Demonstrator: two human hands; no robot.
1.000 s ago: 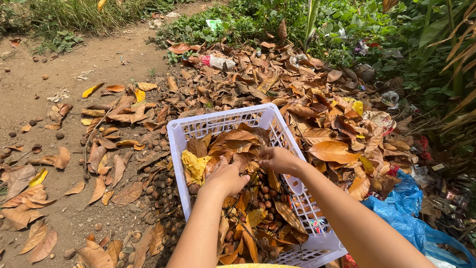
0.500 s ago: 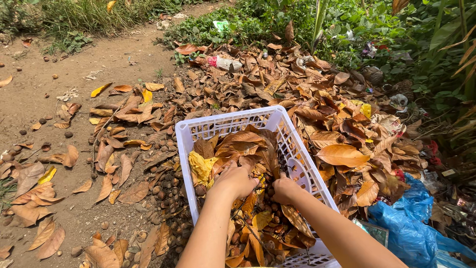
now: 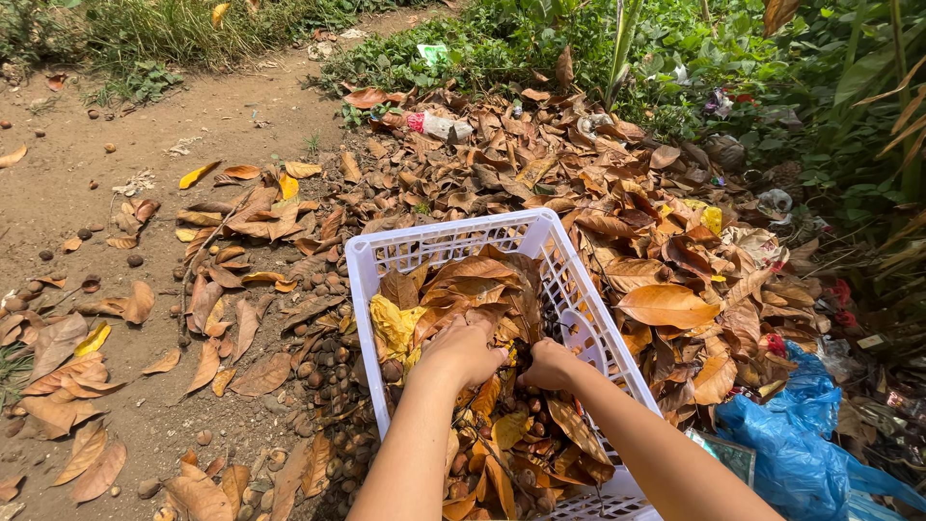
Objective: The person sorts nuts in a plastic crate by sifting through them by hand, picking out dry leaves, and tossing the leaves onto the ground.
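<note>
A white plastic basket sits on the ground, filled with dry brown leaves and small round nuts. A yellow leaf lies at its left side. My left hand presses down into the leaves in the basket's middle, fingers curled among them. My right hand is right beside it, also dug into the leaves, close to the basket's right wall. Both hands' fingertips are buried, so what they grip is hidden.
A thick pile of dry leaves lies beyond and right of the basket. A blue plastic bag sits at the lower right. Bare dirt path with scattered leaves and nuts stretches left. Green plants border the far side.
My right hand has moved from the basket's right rim inward and down, beside my left hand. Both hands have pushed deeper into the leaves.
</note>
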